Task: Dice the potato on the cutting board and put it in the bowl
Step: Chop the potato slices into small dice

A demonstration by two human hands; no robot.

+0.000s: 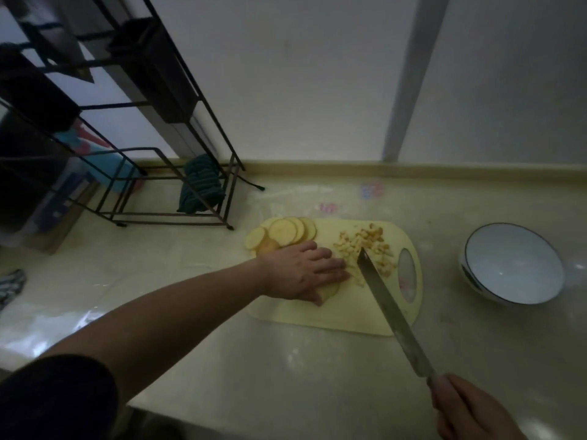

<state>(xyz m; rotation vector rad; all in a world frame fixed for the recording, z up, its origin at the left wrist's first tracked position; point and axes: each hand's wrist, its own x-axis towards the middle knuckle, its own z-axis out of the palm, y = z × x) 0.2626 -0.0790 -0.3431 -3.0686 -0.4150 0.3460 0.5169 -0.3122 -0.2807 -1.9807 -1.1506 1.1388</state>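
Observation:
A pale yellow cutting board (333,312) lies on the counter. Round potato slices (282,233) are fanned at its far left corner, and a heap of diced potato (368,246) sits at its far right. My left hand (301,274) lies flat with straight fingers on a few potato slices (328,291) in the middle of the board. My right hand (473,411) grips the handle of a long knife (390,309), whose tip rests at the edge of the diced heap, just right of my left fingertips. A white bowl (476,249) with a dark rim stands to the right of the board.
A black wire rack (178,160) with a dark folded cloth (200,185) stands at the back left of the counter. The wall runs along the back. A striped cloth (11,284) lies at the left edge.

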